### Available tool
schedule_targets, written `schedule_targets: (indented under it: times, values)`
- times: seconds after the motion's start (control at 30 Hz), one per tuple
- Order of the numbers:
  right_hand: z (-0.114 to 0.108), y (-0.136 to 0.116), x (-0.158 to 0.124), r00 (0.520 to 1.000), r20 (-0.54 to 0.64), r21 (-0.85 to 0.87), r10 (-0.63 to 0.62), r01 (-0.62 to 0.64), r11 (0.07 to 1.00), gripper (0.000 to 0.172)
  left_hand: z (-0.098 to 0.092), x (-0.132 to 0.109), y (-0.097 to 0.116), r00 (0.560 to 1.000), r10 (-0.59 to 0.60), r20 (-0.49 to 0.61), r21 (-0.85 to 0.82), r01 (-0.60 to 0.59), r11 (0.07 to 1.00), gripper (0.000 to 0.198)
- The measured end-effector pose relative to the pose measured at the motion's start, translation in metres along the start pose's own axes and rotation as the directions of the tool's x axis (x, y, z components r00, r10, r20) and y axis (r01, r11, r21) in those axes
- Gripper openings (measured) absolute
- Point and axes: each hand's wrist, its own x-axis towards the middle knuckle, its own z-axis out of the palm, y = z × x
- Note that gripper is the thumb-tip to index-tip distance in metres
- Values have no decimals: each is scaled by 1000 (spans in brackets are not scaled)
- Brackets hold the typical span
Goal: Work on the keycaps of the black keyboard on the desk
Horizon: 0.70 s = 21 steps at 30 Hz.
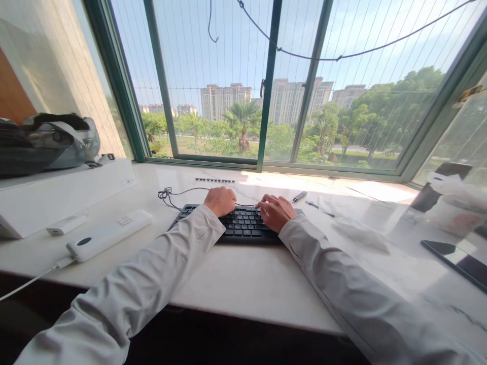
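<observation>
One curled left hand [220, 201] (near a spread right hand [277, 212]) is over the keyboard [243, 225]

No text legible: lettering [89, 144] on bag [45, 147], power bank [108, 236] mark unclear.

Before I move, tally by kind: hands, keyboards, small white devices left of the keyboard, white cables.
Hands: 2 (left hand, right hand)
Keyboards: 1 (black keyboard)
White devices: 2 (larger device, smaller device)
White cables: 1 (white cable)
Total: 6
</observation>
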Motion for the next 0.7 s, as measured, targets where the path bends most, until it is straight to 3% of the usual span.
schedule_targets:
  times: [0.2, 0.37, 0.43, 0.53, 0.7]
  values:
    - [-2, 5, -1, 999, 37, -5, 35, -35, 999, 30, -1, 2, -7, 1000, 0, 11, 24, -1, 1000, 36]
    - [-3, 8, -1, 998, 51, -20, 30, -29, 999, 30, -9, 15, -27, 993, -93, -76, -5, 93, 996, 42]
    - [-3, 9, -1, 999, 50, -19, 12, -11, 1000, 30, -9, 29, -37, 992, -102, -79, 6, 103, 995, 42]
    - [-1, 10, 0, 999, 29, -10, -12, 13, 1000, 30, -2, 59, -49, 996, -85, 0, 34, 85, 996, 37]
    - [-1, 11, 0, 999, 25, -21, -21, 21, 1000, 28, 28, 120, -59, 990, -81, 111, 106, 70, 992, 37]
